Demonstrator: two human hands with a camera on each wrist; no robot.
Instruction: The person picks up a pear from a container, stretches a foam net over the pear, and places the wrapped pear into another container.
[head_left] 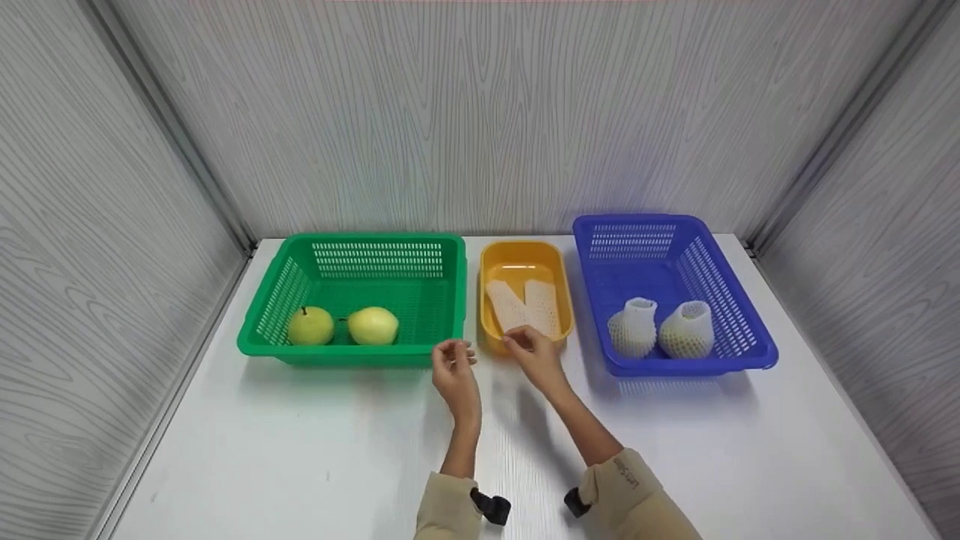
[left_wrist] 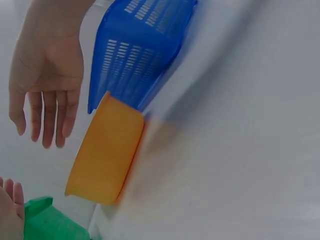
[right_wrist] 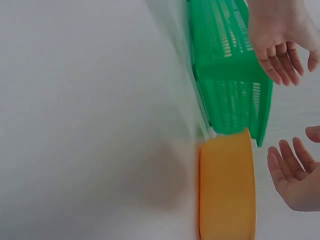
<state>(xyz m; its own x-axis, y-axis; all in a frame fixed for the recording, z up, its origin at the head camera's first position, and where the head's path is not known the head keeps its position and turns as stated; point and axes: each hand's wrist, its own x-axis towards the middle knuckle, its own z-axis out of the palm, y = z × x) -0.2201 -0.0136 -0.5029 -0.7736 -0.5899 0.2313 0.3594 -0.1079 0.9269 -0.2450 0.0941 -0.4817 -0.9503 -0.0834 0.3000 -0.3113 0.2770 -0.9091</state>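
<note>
My left hand (head_left: 456,381) hovers by the near right corner of the green basket (head_left: 352,351), fingers loosely bent and nothing in them. Over the near rim of the orange tub (head_left: 487,300) is my right hand (head_left: 538,364); the right wrist view shows this hand (right_wrist: 297,177) with relaxed fingers and an empty palm. Inside the tub lie two flat foam fruit nets (head_left: 508,306). Two bare yellow-green pears (head_left: 310,327) sit in the green basket. The blue basket (head_left: 679,365) contains two pears in white foam nets (head_left: 633,328), standing side by side near its front.
All three containers stand in a row along the back of the white table (head_left: 300,450), the tub between the baskets. Grey wood-grain panels (head_left: 480,112) rise behind and at both sides. The blue basket is turned at a slight angle.
</note>
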